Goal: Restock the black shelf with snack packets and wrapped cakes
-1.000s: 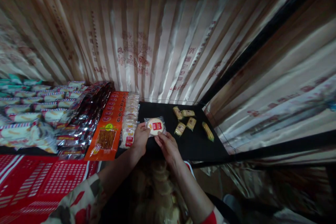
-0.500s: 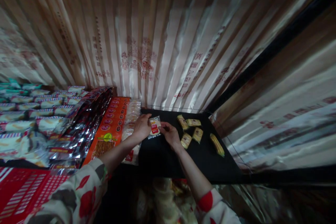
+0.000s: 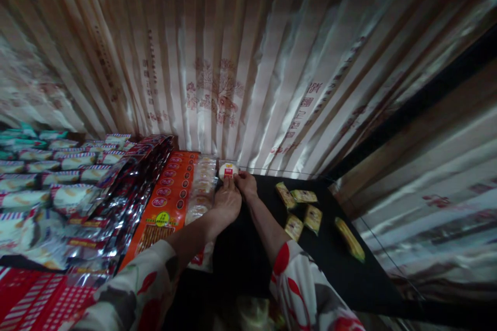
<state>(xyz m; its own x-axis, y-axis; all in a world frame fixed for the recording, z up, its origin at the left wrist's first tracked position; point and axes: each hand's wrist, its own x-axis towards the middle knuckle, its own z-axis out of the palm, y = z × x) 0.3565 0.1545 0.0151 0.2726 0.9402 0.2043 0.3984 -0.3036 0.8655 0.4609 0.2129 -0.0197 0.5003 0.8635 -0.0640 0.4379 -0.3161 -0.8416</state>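
Observation:
Both my hands reach to the far edge of a black shelf (image 3: 248, 258). My left hand (image 3: 227, 201) and my right hand (image 3: 246, 184) pinch a clear packet holding a round pale cake with a red label (image 3: 228, 170), pressed near the back, right beside a row of the same clear cake packets (image 3: 200, 191). The fingers of both hands are closed on the packet's edges. My sleeves are floral, red and white.
An orange snack pack (image 3: 163, 201) and shiny dark red packs (image 3: 128, 186) lie left of the row, with white striped packets (image 3: 58, 176) further left. Several small yellow wrapped snacks (image 3: 303, 209) lie on the shelf to the right. A pleated shiny curtain (image 3: 240, 62) hangs behind.
My hands carried the cake packet from the shelf's near middle to its far back edge, next to the packet row. The view shifted forward and right.

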